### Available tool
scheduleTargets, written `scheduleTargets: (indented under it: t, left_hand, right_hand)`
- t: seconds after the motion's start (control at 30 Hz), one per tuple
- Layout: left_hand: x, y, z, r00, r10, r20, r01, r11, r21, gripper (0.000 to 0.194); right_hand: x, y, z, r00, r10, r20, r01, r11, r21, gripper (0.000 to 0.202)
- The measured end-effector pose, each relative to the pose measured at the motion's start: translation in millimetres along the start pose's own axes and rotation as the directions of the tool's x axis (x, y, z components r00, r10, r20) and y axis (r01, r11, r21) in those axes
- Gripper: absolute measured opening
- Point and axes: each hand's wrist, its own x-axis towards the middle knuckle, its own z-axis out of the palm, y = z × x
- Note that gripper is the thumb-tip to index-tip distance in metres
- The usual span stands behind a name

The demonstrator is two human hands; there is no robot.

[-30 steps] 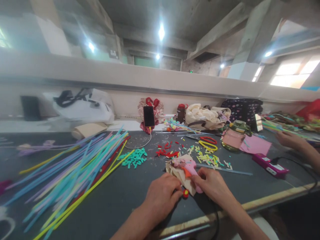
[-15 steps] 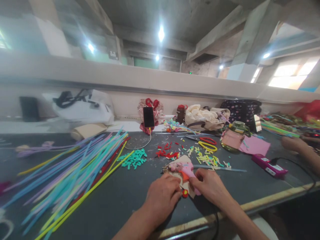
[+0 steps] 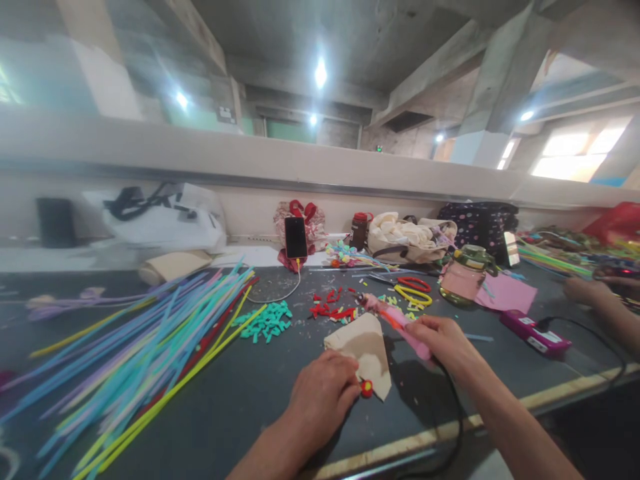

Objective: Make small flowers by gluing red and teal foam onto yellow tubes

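Note:
My right hand (image 3: 440,337) grips a pink glue gun (image 3: 395,319) and holds it up off the dark table (image 3: 240,393), its nozzle pointing left and away. A black cord (image 3: 453,407) trails from the gun toward the table's front edge. My left hand (image 3: 323,393) rests on the table and pinches a small red and yellow piece (image 3: 367,388) at its fingertips. This piece lies at the near corner of a beige card scrap (image 3: 363,347), which sits between my two hands.
Long coloured sticks (image 3: 145,347) fan across the left. Teal bits (image 3: 265,320), red bits (image 3: 330,308) and yellow loops (image 3: 414,292) lie beyond the card. A phone (image 3: 295,238), bags, a pink jar (image 3: 463,280) and a magenta device (image 3: 535,331) stand farther off. Another person's hand (image 3: 585,291) works at right.
My right hand lifted the glue gun off the beige card and swung it up and to the right. The left hand stayed on the small red piece.

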Motion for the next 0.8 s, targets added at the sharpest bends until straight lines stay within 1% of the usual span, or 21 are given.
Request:
scheduleTargets:
  t: [0.1,0.17,0.2,0.23,0.27,0.3,0.33,0.37,0.43,0.47,0.5,0.53,0.6,0.67,0.8]
  left_hand:
    - [-1,2,-4.1,0.997,-0.036,-0.072,0.029,0.996,-0.087,0.016]
    - [-1,1,-7.8,0.98,-0.095,-0.175,0.067,0.985,-0.16,0.015]
    - [-1,-1,-9.7,0.964,-0.129,-0.232,0.083,0.976,-0.201,0.014]
    - [0,-3,-11.4,0.943,-0.166,-0.287,0.094,0.964,-0.248,0.013]
    - [0,-5,-13.2,0.922,-0.207,-0.327,0.103,0.946,-0.308,0.013]
    - [0,-7,-14.8,0.904,-0.261,-0.339,0.119,0.915,-0.387,0.013]
    - [0,-8,-16.6,0.89,-0.331,-0.313,0.149,0.861,-0.486,0.015]
    - [0,-10,-18.6,0.877,-0.41,-0.251,0.192,0.777,-0.599,0.017]
    - [-1,-10,-23.6,0.845,-0.53,-0.069,0.276,0.542,-0.794,0.019]
    - [-3,-10,-26.7,0.832,-0.555,0.011,0.292,0.421,-0.859,0.019]
    - [-4,-10,-30.1,0.828,-0.558,0.056,0.29,0.34,-0.895,0.019]
    - [-7,-10,-33.7,0.829,-0.554,0.08,0.278,0.284,-0.917,0.018]
    - [-12,-9,-40.2,0.828,-0.552,0.098,0.259,0.221,-0.94,0.015]
    - [-17,-10,-44.5,0.825,-0.557,0.091,0.234,0.191,-0.953,0.013]
    - [-26,-11,-44.1,0.817,-0.574,0.054,0.165,0.142,-0.976,0.015]
  right_hand:
    - [-6,-5,1,0.996,-0.054,-0.064,0.061,0.99,0.123,0.022]
    - [-13,-6,9,0.992,-0.083,-0.092,0.107,0.946,0.307,0.019]
    - [-16,-7,14,0.993,-0.085,-0.082,0.112,0.895,0.433,0.022]
    - [-19,-6,19,0.995,-0.084,-0.046,0.095,0.823,0.56,0.025]
    - [-22,-6,24,0.996,-0.085,0.011,0.056,0.741,0.669,0.026]
    - [-25,-6,29,0.993,-0.091,0.075,0.006,0.669,0.743,0.023]
    - [-27,-5,34,0.987,-0.1,0.127,-0.037,0.624,0.78,0.019]
    - [-28,-5,37,0.981,-0.11,0.16,-0.064,0.596,0.801,0.013]
    - [-32,-4,41,0.979,-0.116,0.166,-0.069,0.577,0.814,0.007]
    - [-34,-4,42,0.983,-0.115,0.146,-0.051,0.586,0.809,0.008]
    - [-36,-5,43,0.985,-0.116,0.125,-0.03,0.604,0.797,0.01]
    - [-38,-5,44,0.987,-0.12,0.108,-0.01,0.624,0.782,0.015]
    - [-45,-4,46,0.987,-0.129,0.099,0.011,0.66,0.751,0.026]
    - [-51,-1,48,0.987,-0.125,0.103,0.008,0.677,0.736,0.029]
    - [-61,8,56,0.989,-0.076,0.13,-0.048,0.658,0.751,0.032]
